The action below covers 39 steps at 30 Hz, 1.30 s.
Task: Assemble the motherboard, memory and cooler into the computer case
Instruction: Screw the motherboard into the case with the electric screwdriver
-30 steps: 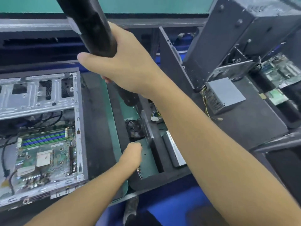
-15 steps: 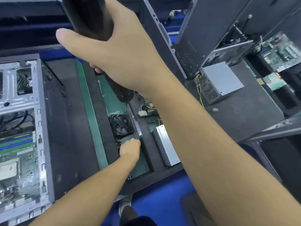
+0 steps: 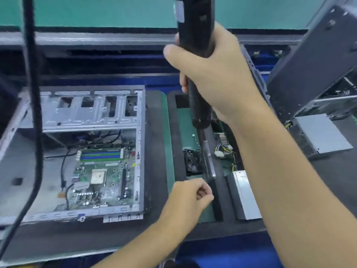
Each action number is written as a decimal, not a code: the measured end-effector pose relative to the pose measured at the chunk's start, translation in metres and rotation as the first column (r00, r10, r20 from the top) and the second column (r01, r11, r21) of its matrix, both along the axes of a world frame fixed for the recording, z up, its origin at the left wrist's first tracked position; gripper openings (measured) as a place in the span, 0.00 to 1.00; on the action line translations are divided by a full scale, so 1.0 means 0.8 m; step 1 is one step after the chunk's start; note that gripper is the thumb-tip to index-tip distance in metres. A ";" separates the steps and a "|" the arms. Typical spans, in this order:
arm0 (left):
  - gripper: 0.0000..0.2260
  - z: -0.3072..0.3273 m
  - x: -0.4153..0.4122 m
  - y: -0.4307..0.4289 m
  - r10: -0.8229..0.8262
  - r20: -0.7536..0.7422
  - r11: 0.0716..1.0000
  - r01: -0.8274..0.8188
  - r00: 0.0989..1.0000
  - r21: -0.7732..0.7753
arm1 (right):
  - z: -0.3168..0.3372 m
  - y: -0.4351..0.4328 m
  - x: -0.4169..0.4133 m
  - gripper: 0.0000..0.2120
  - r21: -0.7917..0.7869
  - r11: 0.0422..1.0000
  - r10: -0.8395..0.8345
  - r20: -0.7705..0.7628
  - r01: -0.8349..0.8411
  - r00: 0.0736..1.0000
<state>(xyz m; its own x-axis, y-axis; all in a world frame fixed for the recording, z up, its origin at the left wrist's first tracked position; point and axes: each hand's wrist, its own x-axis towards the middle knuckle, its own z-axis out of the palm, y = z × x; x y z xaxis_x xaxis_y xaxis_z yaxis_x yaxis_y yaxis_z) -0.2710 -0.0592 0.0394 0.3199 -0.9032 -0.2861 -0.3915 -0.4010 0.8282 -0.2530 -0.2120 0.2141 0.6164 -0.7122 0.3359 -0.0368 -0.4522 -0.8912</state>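
Note:
An open metal computer case (image 3: 140, 132) lies at the left with a green motherboard (image 3: 110, 182) inside it, showing blue and green memory slots (image 3: 100, 154) and a bare processor socket (image 3: 98, 176). A black cooler fan (image 3: 193, 161) sits in a foam tray (image 3: 174, 144) to the right of the case. My right hand (image 3: 216, 74) grips a black electric screwdriver (image 3: 195, 20) held upright above that tray. My left hand (image 3: 187, 198) hovers over the tray's near end with its fingers curled into a loose fist. Nothing shows inside it.
A thick black cable (image 3: 32, 93) hangs down at the left in front of the case. A silver power supply (image 3: 324, 136) and a tilted dark case (image 3: 313, 55) stand at the right. A silver box (image 3: 245, 194) and loose wires (image 3: 222, 151) lie in the tray.
The view has swung back left, bringing the whole case into sight. My left hand has drawn back from the fan toward me and curled. My right hand has kept hold of the screwdriver.

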 end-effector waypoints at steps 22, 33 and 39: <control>0.11 0.009 0.300 0.176 0.332 -0.706 0.809 -0.573 0.626 -0.127 | 0.085 0.192 0.206 0.08 0.342 0.938 -0.081 0.357 -0.049 0.930; 0.18 -0.006 0.306 0.181 0.290 -0.685 0.808 -0.555 0.668 -0.199 | 0.067 0.197 0.219 0.06 0.357 0.934 -0.113 0.326 -0.012 0.939; 0.13 -0.007 0.302 0.184 0.302 -0.658 0.802 -0.557 0.690 -0.215 | 0.063 0.195 0.219 0.07 0.352 0.936 -0.097 0.327 -0.026 0.940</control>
<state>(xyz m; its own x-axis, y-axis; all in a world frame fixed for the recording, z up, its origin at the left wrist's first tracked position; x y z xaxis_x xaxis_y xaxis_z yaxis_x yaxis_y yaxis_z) -0.0291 0.0880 0.0340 0.5909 -0.7754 -0.2227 0.3367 -0.0138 0.9415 -0.0777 -0.0562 0.2647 0.4837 -0.8401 0.2455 0.2801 -0.1171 -0.9528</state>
